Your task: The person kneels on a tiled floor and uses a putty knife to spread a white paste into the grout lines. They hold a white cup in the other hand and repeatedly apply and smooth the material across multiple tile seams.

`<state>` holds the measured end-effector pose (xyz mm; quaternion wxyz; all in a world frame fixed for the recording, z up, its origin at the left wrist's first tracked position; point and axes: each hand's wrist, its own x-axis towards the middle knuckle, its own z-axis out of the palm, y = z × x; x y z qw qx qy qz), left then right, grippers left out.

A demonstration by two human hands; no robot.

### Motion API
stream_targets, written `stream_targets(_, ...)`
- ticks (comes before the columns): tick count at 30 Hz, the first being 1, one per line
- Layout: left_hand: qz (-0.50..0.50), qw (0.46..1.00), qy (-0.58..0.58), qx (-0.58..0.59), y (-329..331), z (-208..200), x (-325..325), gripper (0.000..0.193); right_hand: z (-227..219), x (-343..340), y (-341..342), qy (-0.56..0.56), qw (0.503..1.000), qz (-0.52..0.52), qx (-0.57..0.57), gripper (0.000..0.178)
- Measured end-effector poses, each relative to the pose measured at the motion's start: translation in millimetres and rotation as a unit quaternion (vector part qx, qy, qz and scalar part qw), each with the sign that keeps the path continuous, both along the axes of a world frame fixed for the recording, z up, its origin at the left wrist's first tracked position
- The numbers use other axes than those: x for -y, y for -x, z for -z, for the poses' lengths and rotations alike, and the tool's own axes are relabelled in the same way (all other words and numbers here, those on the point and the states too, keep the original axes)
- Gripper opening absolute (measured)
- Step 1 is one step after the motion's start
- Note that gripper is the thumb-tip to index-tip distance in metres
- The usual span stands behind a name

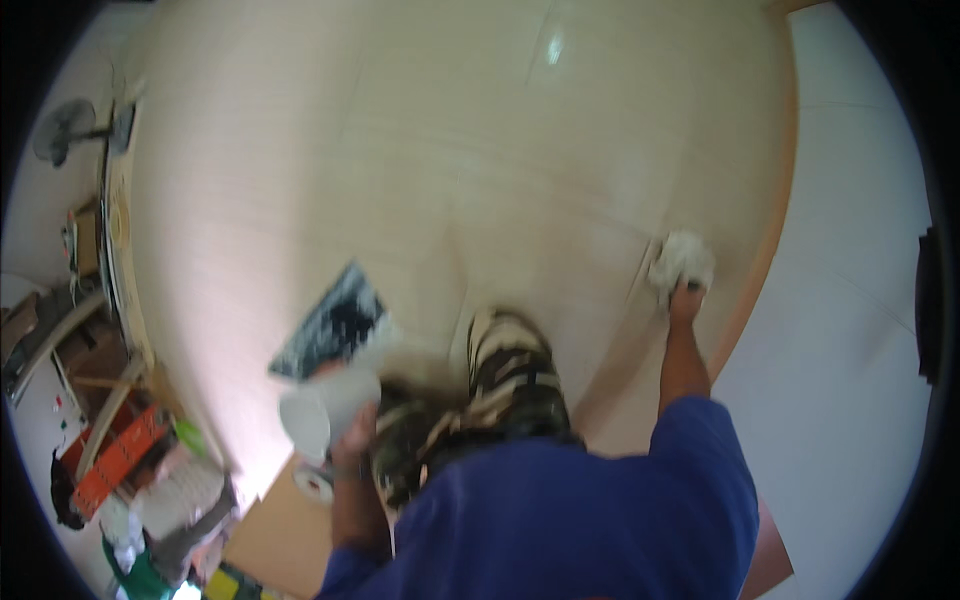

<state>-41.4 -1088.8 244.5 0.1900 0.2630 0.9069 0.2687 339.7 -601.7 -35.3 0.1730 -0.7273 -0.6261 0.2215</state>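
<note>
My right hand (688,294) is closed on a bunched white cloth (682,260), which lies against the large beige panelled surface (450,180) near its brown edge strip. On the other side, my left hand (356,436) wraps round a white cylindrical tub (318,415), tilted with its round end toward the left. Just beyond the tub is a flat, dark rectangular blade or plate (340,325) with pale smears. Whether my left fingers also hold that plate is hidden by the tub. Below the tub, a small white ring-shaped roll (312,484) shows close to my wrist.
A brown strip (772,230) borders the beige surface, with a white panel (850,240) beyond it. At left are a fan (72,132), an orange object (122,462) and piled goods. A brown board (275,530) lies at lower left.
</note>
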Motion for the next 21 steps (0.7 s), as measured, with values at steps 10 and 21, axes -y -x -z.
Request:
stream_targets(10, -0.083, 0.974, -0.154, -0.142, -6, -58, -41, 0.065, 74, 88, 186, 0.01, 0.981, -0.166, 0.099, 0.059)
stream_targets(21, -0.107, 0.947, -0.303, 0.009, 11, 3, -10, 0.056, -94, 71, 197, 0.046, 0.932, -0.36, -0.008, 0.046)
